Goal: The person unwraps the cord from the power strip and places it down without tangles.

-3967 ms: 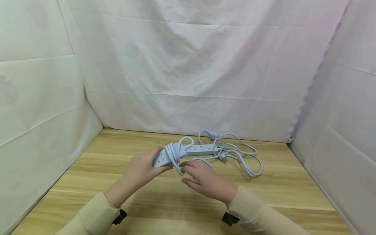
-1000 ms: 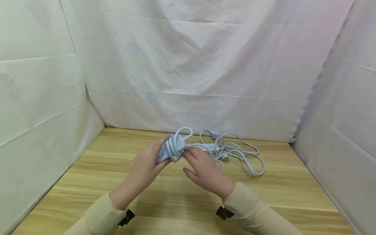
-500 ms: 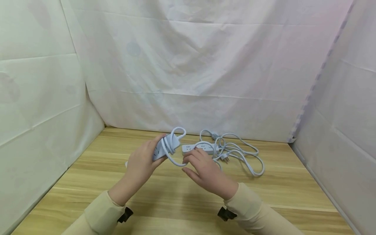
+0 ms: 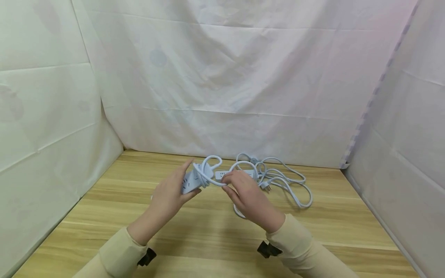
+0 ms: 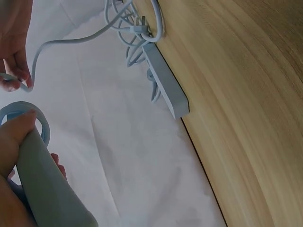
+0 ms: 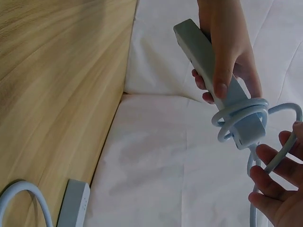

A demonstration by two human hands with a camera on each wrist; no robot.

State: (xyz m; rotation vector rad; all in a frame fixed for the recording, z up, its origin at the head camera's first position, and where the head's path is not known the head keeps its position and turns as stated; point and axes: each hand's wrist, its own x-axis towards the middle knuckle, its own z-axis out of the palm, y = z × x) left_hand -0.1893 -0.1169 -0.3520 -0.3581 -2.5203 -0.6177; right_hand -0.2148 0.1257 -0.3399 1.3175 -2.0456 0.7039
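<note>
My left hand (image 4: 168, 193) grips a white power strip (image 4: 189, 184) above the table, thumb on one side and fingers on the other. Several turns of its power cord (image 6: 241, 113) circle the strip's end, where the cord comes out. To the right, my right hand (image 4: 247, 196) holds the cord between thumb and fingers, and a length runs taut from the strip to it. In the right wrist view the cord passes over the curled fingers (image 6: 272, 184). Part of the strip is hidden behind my left hand in the head view.
A second white power strip (image 4: 220, 175) lies on the wooden table (image 4: 139, 173) behind my hands. Its tangled cord (image 4: 288, 181) spreads to the right, with a pronged plug (image 4: 266, 185) in it. White cloth walls (image 4: 222, 96) enclose the back and sides.
Over the last seconds the right hand has carried the cord around the strip's end. Since half a second ago it has shifted slightly right, drawing the cord out; the strip is tilted a little lower.
</note>
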